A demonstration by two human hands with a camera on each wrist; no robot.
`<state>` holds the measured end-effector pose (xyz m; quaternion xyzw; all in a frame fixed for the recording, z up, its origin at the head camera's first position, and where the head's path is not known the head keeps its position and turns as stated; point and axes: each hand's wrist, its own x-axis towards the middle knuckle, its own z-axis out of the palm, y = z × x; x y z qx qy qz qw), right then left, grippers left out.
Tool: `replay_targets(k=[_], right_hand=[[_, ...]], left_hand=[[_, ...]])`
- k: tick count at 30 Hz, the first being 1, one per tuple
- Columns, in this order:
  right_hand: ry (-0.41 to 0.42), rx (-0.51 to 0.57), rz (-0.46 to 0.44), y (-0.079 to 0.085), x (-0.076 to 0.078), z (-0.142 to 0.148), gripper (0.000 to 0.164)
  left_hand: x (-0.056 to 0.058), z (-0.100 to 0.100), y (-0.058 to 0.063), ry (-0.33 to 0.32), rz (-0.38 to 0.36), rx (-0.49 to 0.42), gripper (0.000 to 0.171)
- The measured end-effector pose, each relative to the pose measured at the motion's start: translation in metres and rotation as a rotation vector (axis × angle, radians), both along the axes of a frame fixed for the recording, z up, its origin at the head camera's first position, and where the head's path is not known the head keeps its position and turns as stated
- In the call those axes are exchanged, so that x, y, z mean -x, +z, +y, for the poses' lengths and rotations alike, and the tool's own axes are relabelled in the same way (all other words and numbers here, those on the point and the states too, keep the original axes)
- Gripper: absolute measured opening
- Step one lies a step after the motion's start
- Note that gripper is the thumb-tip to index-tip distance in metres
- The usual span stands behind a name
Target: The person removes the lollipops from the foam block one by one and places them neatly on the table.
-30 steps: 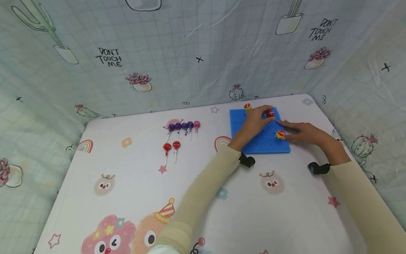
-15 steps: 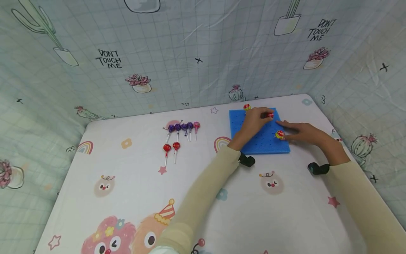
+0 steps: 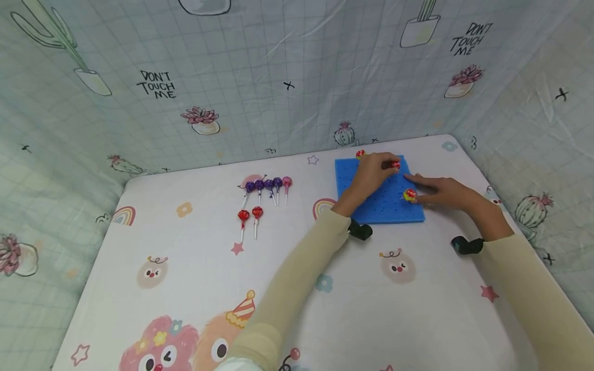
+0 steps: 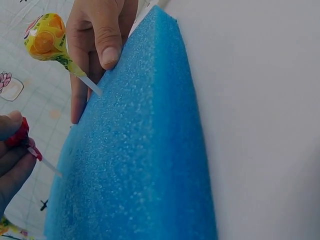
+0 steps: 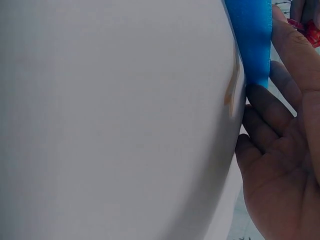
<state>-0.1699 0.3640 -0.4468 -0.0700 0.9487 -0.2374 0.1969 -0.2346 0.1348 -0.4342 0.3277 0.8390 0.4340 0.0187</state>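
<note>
My left hand pinches a red-wrapped lollipop over the far right part of a blue foam board. In the left wrist view the white stick of this lollipop meets the board's surface; how deep it goes I cannot tell. My right hand holds the board's right edge, its thumb on top and other fingers against the side. Close to that thumb, a yellow lollipop stands tilted with its stick in the foam. Another yellow lollipop shows at the far edge, partly hidden behind my left hand.
To the left on the white patterned table cover lie several purple lollipops and a pink lollipop in a row. Nearer lie two red lollipops. Patterned cloth walls enclose the back and sides.
My left fingers have closed in slightly around the red lollipop, covering more of its head. The right hand and the foam board stay in place.
</note>
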Motion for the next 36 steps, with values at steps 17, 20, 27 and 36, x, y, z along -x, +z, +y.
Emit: replay_targets(k=[17, 20, 27, 36], right_hand=[[0.008, 0.007, -0.01, 0.003, -0.001, -0.001, 0.086], [0.003, 0.011, -0.015, 0.003, -0.001, 0.0, 0.086], [0.003, 0.017, -0.015, 0.005, -0.003, -0.001, 0.084], [0.012, 0.008, -0.006, 0.004, -0.002, -0.001, 0.085]], left_hand=[[0.001, -0.004, 0.035, -0.045, -0.005, -0.067, 0.033], [-0.001, -0.009, 0.046, -0.057, -0.007, -0.087, 0.034], [-0.002, -0.03, 0.059, -0.086, 0.03, -0.054, 0.034], [-0.003, -0.069, 0.053, -0.058, 0.051, 0.009, 0.036]])
